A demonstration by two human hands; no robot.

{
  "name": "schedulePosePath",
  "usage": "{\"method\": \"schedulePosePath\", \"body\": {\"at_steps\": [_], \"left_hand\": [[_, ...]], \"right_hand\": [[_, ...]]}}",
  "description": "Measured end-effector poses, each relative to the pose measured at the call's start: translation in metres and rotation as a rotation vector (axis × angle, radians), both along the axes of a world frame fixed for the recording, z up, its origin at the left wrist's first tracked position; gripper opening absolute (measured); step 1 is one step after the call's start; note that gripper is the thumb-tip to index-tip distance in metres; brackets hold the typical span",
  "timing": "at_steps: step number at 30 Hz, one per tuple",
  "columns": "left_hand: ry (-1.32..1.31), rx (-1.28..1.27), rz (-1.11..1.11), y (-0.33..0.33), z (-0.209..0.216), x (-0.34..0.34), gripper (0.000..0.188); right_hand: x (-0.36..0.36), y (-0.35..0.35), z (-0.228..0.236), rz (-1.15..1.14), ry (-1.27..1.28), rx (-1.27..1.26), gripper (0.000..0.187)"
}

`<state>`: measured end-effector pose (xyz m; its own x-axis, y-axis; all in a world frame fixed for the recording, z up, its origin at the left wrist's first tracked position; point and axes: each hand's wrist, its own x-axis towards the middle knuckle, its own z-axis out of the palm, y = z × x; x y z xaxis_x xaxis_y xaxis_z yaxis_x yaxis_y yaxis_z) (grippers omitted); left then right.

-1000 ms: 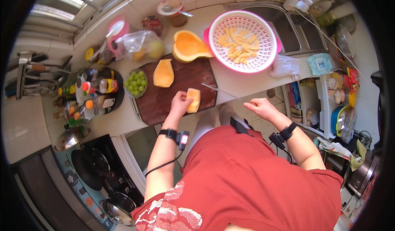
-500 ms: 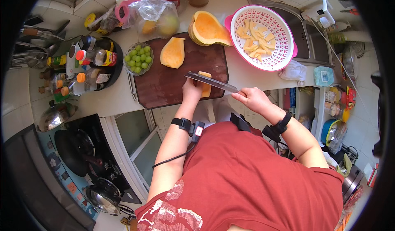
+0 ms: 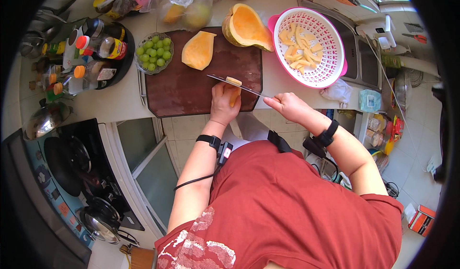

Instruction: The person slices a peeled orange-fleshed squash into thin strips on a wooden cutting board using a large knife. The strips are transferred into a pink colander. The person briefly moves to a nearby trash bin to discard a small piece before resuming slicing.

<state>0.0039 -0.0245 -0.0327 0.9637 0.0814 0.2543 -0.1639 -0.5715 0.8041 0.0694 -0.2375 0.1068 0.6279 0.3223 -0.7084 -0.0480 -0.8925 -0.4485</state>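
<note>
One squash piece (image 3: 235,95) sits by the near edge of our cutting board (image 3: 191,96), grasped by our left hand (image 3: 224,102); our right hand (image 3: 290,107) clasps the knife (image 3: 223,80) across its far end. We seem to be slicing; the next stroke calls for a steady hold. Half a second ago the knife showed its broad face; now it looks nearly edge-on.

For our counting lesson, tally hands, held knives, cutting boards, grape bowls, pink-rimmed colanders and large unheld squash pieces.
Hands: 2 (left hand, right hand)
Held knife: 1
Cutting board: 1
Grape bowl: 1
Colander: 1
Large unheld squash: 2 (hollow piece, flat piece)
Total: 8
</note>
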Motion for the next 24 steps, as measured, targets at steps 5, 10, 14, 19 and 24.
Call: {"method": "schedulePosePath", "body": {"at_steps": [5, 10, 14, 19, 24], "left_hand": [[-0.039, 0.021, 0.039, -0.005, -0.001, -0.002, 0.032], [-0.058, 0.029, 0.070, -0.006, -0.002, -0.004, 0.031], [-0.015, 0.014, 0.062, -0.004, 0.001, -0.004, 0.029], [-0.063, 0.063, 0.078, -0.005, 0.005, -0.002, 0.024], [-0.057, 0.038, 0.073, -0.005, 0.004, -0.002, 0.025]], "right_hand": [[0.006, 0.005, -0.032, 0.030, -0.019, 0.048, 0.063], [0.009, 0.001, -0.032, 0.057, -0.068, 0.084, 0.059], [0.005, -0.007, -0.001, 0.079, -0.032, 0.046, 0.057], [0.001, -0.006, 0.017, 0.077, -0.029, 0.001, 0.056], [0.003, 0.003, -0.007, 0.056, -0.010, 0.017, 0.057]]}}
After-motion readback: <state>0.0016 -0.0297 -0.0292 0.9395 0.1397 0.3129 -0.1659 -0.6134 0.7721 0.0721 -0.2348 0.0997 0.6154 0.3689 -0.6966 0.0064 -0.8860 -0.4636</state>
